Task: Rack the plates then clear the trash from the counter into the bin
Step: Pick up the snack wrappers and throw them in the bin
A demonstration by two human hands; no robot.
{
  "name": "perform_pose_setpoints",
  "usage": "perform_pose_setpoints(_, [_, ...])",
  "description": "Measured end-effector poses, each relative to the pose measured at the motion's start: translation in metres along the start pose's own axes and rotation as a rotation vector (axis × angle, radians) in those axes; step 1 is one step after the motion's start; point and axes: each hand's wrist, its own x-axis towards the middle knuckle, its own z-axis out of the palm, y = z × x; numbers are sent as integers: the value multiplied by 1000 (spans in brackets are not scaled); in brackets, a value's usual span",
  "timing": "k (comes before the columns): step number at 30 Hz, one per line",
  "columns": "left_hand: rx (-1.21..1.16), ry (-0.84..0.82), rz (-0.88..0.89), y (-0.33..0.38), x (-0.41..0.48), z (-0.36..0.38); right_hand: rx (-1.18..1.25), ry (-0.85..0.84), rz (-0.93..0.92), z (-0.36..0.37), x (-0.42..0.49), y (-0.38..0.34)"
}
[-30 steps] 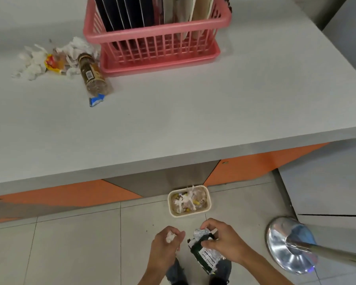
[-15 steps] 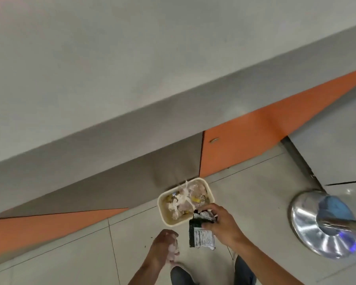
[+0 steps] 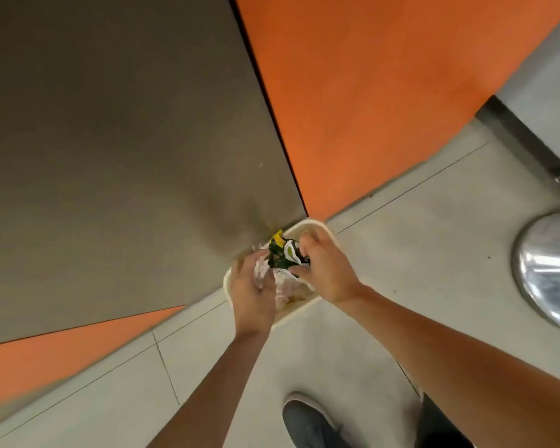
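Note:
A small cream bin (image 3: 317, 226) stands on the floor against the counter's front, with white scraps inside it. Both my hands are over its mouth. My right hand (image 3: 327, 270) grips a crumpled dark green and yellow snack wrapper (image 3: 285, 253) just above the trash. My left hand (image 3: 253, 289) holds a wad of white paper (image 3: 261, 270) with curled fingers, right beside the wrapper. The countertop, the rack and the plates are out of view.
The counter's front panels, grey (image 3: 126, 156) and orange (image 3: 369, 92), rise right behind the bin. A shiny metal stand base (image 3: 550, 270) sits on the tiled floor at the right. My grey shoe (image 3: 307, 421) is near the bottom edge.
I have bent down, so the view dropped from the countertop to the floor. Both hands moved forward with the wrapper and the paper until they came over the bin.

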Motion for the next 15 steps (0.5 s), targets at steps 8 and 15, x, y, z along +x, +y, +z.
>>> perform_pose_setpoints(8, [667, -657, 74, -90, 27, 64, -198, -338, 8, 27, 1, 31])
perform_pose_setpoints(15, [910, -960, 15, -106, 65, 85, 53, -237, -50, -7, -7, 40])
